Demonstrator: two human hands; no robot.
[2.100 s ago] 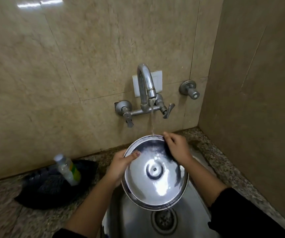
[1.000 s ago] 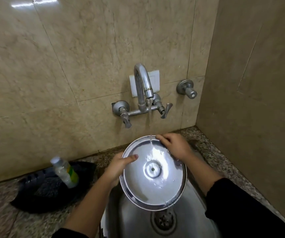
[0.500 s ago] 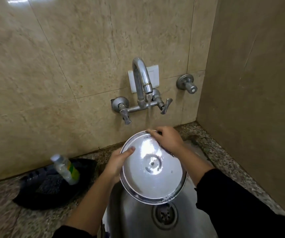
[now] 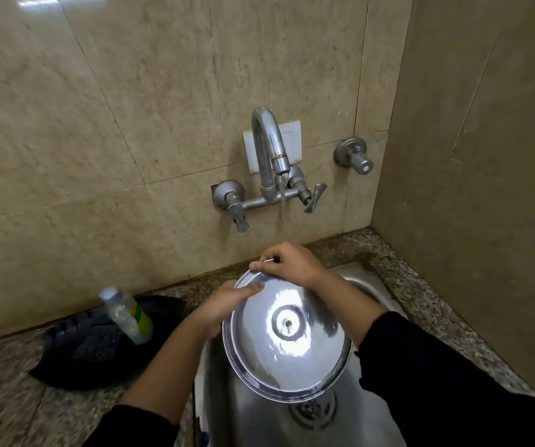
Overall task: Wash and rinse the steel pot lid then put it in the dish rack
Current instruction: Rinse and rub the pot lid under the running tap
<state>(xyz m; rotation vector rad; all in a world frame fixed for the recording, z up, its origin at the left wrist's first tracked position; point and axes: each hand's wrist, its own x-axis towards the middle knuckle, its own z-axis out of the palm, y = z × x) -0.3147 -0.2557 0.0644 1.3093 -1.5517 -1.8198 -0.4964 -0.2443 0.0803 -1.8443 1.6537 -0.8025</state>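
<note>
The round steel pot lid (image 4: 287, 343) is tilted over the sink, its hollow underside facing me, wet and shiny. My left hand (image 4: 224, 304) grips its left rim with the thumb lying over the top edge. My right hand (image 4: 287, 262) pinches the far rim at the top, directly under the thin stream from the tap (image 4: 271, 150). No dish rack is in view.
The steel sink (image 4: 369, 291) with its drain (image 4: 312, 411) lies below the lid. A black basket (image 4: 105, 346) holding a clear bottle with a green label (image 4: 127, 316) sits on the speckled counter to the left. Tiled walls close the back and right.
My right hand slid left along the far rim to the top of the lid. The lid tipped flatter and moved a little toward the tap; water keeps running.
</note>
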